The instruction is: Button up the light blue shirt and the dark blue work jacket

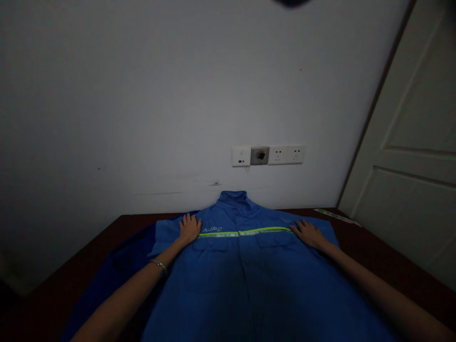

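A blue work shirt (224,270) lies spread front side up, its collar toward the wall. A yellow-green and silver reflective stripe crosses its chest, below the letters NJPC on the left. My left hand (190,229) lies flat on the shirt at the left end of the stripe, fingers apart. At the stripe's right end, my right hand (309,232) rests on the cloth with its fingers spread. Neither hand holds anything. The shirt's lower part is dark and runs out of view at the bottom.
Beneath the shirt is a dark reddish-brown table (359,247). Darker blue cloth (121,261) lies at the left, partly under the shirt. A printed strip (337,216) is near the back right edge. Behind stand a wall with sockets (285,155) and a pale panelled door (409,156).
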Demonstrator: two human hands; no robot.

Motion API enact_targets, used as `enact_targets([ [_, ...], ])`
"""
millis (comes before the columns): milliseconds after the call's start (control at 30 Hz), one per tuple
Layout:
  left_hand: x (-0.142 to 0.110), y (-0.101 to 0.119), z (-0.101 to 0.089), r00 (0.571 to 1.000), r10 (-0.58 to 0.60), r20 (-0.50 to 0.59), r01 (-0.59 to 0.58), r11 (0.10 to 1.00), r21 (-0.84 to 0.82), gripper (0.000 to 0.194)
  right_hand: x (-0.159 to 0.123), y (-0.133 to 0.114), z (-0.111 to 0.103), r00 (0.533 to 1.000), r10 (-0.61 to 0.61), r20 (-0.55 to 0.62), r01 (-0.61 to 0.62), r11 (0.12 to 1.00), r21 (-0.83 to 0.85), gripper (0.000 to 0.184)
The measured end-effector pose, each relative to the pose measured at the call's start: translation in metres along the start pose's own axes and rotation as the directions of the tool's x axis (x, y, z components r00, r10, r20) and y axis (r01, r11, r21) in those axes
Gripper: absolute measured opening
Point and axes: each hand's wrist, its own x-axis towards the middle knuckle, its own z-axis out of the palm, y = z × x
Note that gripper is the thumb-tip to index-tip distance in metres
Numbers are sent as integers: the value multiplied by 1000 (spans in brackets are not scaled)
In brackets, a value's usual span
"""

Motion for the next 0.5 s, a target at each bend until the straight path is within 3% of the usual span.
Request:
enact_targets([
  [167,-10,-52,-5,977,88,194,-91,996,5,57,-4,13,14,999,-4,36,6,999,-42,63],
  [267,-13,-84,-8,956,50,289,-41,998,-38,54,-4,13,14,999,35,36,-33,998,-44,63],
  [400,-16,-113,-7,953,-23,302,39,998,-49,54,-7,14,13,996,77,46,-74,996,-55,62],
  [500,-16,-118,-7,959,-39,280,46,999,-19,55,-9,15,12,997,73,39,-71,996,-60,60],
])
